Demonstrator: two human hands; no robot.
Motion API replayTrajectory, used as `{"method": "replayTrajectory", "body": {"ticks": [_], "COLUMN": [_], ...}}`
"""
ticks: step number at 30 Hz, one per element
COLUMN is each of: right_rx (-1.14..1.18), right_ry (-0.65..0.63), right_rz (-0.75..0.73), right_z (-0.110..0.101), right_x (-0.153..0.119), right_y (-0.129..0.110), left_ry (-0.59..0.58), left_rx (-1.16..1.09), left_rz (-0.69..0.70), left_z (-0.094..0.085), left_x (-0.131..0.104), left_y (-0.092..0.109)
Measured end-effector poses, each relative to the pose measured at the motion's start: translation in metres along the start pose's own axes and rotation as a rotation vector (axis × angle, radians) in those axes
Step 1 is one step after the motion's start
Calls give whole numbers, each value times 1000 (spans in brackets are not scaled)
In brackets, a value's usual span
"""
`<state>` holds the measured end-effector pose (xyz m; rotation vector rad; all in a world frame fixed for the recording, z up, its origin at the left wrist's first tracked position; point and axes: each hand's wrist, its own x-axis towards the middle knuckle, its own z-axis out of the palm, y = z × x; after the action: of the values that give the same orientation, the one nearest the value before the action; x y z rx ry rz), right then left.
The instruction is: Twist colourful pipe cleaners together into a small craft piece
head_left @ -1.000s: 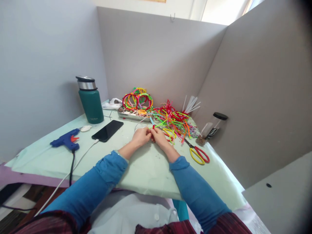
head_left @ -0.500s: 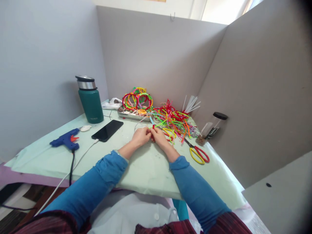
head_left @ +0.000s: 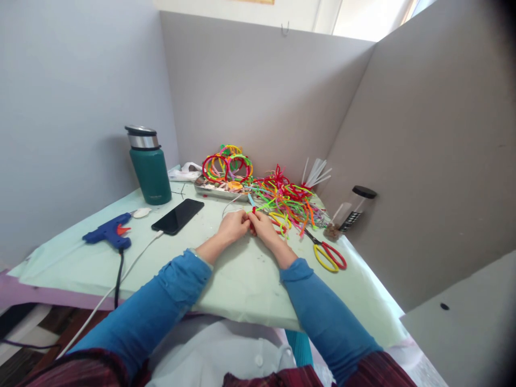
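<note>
My left hand (head_left: 235, 226) and my right hand (head_left: 264, 226) meet over the middle of the table, fingertips together. Both are closed on a small piece of red pipe cleaner (head_left: 253, 229), most of it hidden by the fingers. Just beyond my right hand lies a loose heap of colourful pipe cleaners (head_left: 288, 193). Partly behind that hand are yellow and red scissor handles (head_left: 282, 219). A second pair of scissors (head_left: 326, 255), with one yellow and one red loop, rests farther right.
A metal tray (head_left: 221, 192) holds scraps, with pipe-cleaner rings (head_left: 228, 165) above it. On the left are a green bottle (head_left: 151, 174), a phone (head_left: 178, 216) with a white cable, and a blue glue gun (head_left: 108, 231). A clear jar (head_left: 350, 212) stands at the right edge. Grey partitions (head_left: 262, 91) enclose the table.
</note>
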<state>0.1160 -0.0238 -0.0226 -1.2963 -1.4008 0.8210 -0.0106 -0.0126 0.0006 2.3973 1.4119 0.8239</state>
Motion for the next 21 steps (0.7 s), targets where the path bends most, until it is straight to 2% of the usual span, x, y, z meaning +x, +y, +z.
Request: {"method": "replayTrajectory", "body": {"ticks": [21], "right_rx": [3], "right_ry": [-1], "right_rz": [-6], "right_z": [1], "right_x": [0], "right_y": [0], "left_ry": [-4], "left_rx": [7], "left_rz": [-30], "left_z": [-1], "left_x": [0], "left_y": [0]}}
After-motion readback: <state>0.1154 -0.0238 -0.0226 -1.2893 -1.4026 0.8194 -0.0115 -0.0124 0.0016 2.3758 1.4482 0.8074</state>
